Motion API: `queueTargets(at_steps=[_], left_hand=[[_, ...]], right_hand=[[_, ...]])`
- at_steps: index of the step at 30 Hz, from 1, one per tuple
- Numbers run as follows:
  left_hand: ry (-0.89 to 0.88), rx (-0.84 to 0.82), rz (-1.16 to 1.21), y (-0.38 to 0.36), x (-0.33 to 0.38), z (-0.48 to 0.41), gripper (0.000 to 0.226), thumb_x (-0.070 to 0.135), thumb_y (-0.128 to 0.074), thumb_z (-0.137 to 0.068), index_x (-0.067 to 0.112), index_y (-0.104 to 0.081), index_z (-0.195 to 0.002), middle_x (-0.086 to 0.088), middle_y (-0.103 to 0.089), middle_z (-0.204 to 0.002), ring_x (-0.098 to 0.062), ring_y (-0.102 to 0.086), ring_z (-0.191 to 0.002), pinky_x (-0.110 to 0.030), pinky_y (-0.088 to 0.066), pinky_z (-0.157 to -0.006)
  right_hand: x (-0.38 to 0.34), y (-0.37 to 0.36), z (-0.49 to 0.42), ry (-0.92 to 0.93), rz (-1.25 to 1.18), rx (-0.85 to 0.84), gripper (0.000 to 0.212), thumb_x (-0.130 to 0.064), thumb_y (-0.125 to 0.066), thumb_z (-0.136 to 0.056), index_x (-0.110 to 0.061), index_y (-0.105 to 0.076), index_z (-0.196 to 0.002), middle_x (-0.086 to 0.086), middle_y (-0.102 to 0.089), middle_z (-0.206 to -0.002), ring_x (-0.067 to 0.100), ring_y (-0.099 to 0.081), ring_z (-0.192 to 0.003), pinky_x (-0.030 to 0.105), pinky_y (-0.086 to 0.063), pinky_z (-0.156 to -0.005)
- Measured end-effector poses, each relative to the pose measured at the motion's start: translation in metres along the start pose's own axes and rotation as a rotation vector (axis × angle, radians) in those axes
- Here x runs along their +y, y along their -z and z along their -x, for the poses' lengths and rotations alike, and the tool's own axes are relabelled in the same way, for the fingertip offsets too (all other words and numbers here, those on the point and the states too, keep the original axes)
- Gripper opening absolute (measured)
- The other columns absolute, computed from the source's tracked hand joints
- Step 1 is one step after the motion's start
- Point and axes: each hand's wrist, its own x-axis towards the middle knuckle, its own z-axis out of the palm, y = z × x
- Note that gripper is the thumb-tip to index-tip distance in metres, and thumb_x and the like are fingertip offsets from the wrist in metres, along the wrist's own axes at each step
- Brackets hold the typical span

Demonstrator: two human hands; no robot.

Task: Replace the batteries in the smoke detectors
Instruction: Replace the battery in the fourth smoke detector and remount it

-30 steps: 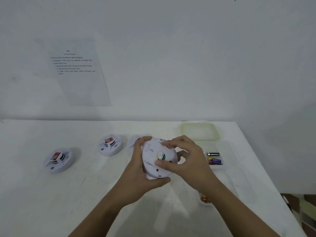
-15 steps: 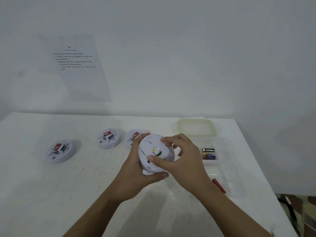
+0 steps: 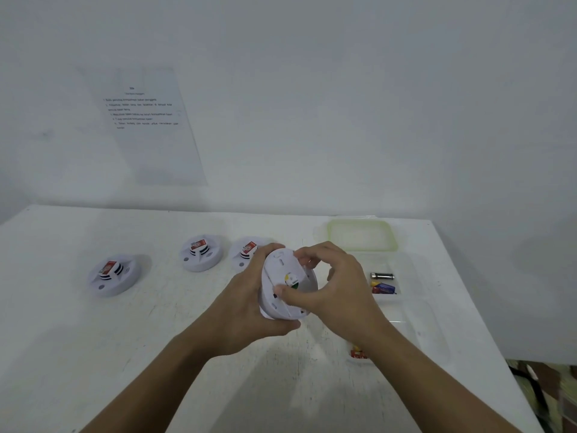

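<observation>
Head view: the smoke detector (image 3: 281,273) is held on edge, back face toward the camera, cupped by the left hand (image 3: 243,307) and pinched by the right hand (image 3: 337,289).

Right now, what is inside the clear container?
A cylindrical battery and a blue rectangular battery lie in its far compartment; the right forearm partly covers something red nearer.

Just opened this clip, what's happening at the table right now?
A person holds one white smoke detector above the table with both hands, its back toward the camera. The left hand cups it from the left and below; the right hand grips its right edge, thumb on the back. Three other detectors lie on the table with red-labelled batteries showing. Loose batteries sit in a clear container at right.
</observation>
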Motion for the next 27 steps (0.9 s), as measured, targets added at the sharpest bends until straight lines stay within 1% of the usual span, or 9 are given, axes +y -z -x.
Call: queueTargets(at_steps=[3, 7, 11, 17, 19, 22, 23, 25, 27], left_hand=[[-0.010, -0.009, -0.010, 0.004, -0.001, -0.002, 0.099, 0.028, -0.089, -0.071, 0.024, -0.029, -0.150, 0.006, -0.049, -0.144, -0.022, -0.051, -0.133, -0.048, -0.050, -0.106], [-0.024, -0.004, -0.025, 0.008, -0.002, -0.005, 0.097, 0.029, -0.091, -0.069, 0.030, -0.032, -0.146, 0.013, -0.050, -0.138, -0.018, -0.053, -0.129, -0.044, -0.053, -0.103], [-0.025, 0.023, -0.023, 0.006, -0.005, -0.006, 0.097, 0.023, -0.092, -0.069, 0.034, -0.032, -0.144, 0.021, -0.054, -0.132, -0.010, -0.057, -0.125, -0.036, -0.055, -0.101], [-0.021, 0.088, -0.039, 0.004, -0.009, -0.002, 0.090, 0.038, -0.086, -0.069, 0.037, -0.030, -0.140, 0.031, -0.051, -0.125, -0.003, -0.056, -0.121, -0.023, -0.055, -0.096], [-0.023, 0.076, -0.027, 0.004, -0.010, 0.000, 0.092, 0.032, -0.087, -0.071, 0.033, -0.030, -0.143, 0.024, -0.054, -0.126, -0.009, -0.059, -0.119, -0.029, -0.057, -0.094], [-0.023, 0.059, -0.007, 0.004, -0.013, 0.004, 0.095, 0.030, -0.087, -0.073, 0.030, -0.028, -0.148, 0.015, -0.053, -0.135, -0.015, -0.057, -0.124, -0.039, -0.056, -0.099], [-0.023, 0.051, 0.000, 0.004, -0.013, 0.005, 0.095, 0.035, -0.085, -0.073, 0.034, -0.027, -0.148, 0.019, -0.051, -0.135, -0.013, -0.055, -0.126, -0.036, -0.055, -0.101], [-0.009, 0.033, -0.004, 0.004, -0.013, 0.007, 0.092, 0.044, -0.081, -0.071, 0.042, -0.025, -0.144, 0.035, -0.047, -0.133, -0.003, -0.051, -0.128, -0.021, -0.050, -0.101], [0.009, 0.019, -0.032, 0.004, -0.010, 0.010, 0.091, 0.044, -0.082, -0.071, 0.048, -0.023, -0.140, 0.044, -0.044, -0.130, 0.007, -0.049, -0.126, -0.010, -0.047, -0.097]], right_hand=[[0.000, 0.000, -0.001, 0.025, -0.036, -0.012, 0.050, -0.022, -0.095, -0.063, -0.019, -0.070, -0.106, -0.006, -0.066, -0.101, 0.004, -0.059, -0.095, 0.007, -0.042, -0.073], [0.003, 0.001, -0.007, 0.060, -0.005, -0.047, 0.050, -0.031, -0.092, -0.063, -0.024, -0.070, -0.108, -0.014, -0.065, -0.101, 0.007, -0.060, -0.097, 0.008, -0.042, -0.074], [0.006, 0.001, -0.009, 0.020, 0.062, -0.047, 0.053, -0.041, -0.092, -0.066, -0.029, -0.071, -0.114, -0.018, -0.064, -0.103, 0.003, -0.059, -0.094, 0.010, -0.045, -0.073], [0.011, -0.007, -0.006, -0.088, 0.021, -0.046, 0.052, -0.046, -0.089, -0.068, -0.027, -0.071, -0.114, -0.013, -0.068, -0.102, 0.001, -0.062, -0.092, 0.008, -0.043, -0.068], [0.011, -0.010, -0.006, -0.098, -0.011, -0.060, 0.049, -0.045, -0.090, -0.068, -0.028, -0.070, -0.109, -0.011, -0.069, -0.101, 0.004, -0.062, -0.091, 0.010, -0.043, -0.066], [0.010, -0.012, -0.005, -0.114, -0.028, -0.105, 0.049, -0.048, -0.090, -0.067, -0.028, -0.067, -0.105, -0.012, -0.068, -0.103, 0.006, -0.062, -0.092, 0.014, -0.045, -0.064], [0.010, -0.012, -0.005, -0.117, -0.029, -0.122, 0.048, -0.048, -0.089, -0.067, -0.028, -0.066, -0.105, -0.012, -0.067, -0.103, 0.006, -0.062, -0.091, 0.015, -0.046, -0.064], [0.010, -0.011, -0.006, -0.113, -0.007, -0.147, 0.047, -0.050, -0.089, -0.067, -0.030, -0.066, -0.103, -0.014, -0.065, -0.102, 0.006, -0.062, -0.088, 0.017, -0.048, -0.064], [0.009, -0.010, -0.006, -0.090, 0.038, -0.153, 0.045, -0.052, -0.088, -0.067, -0.029, -0.066, -0.099, -0.013, -0.066, -0.098, 0.007, -0.063, -0.085, 0.017, -0.049, -0.063]])
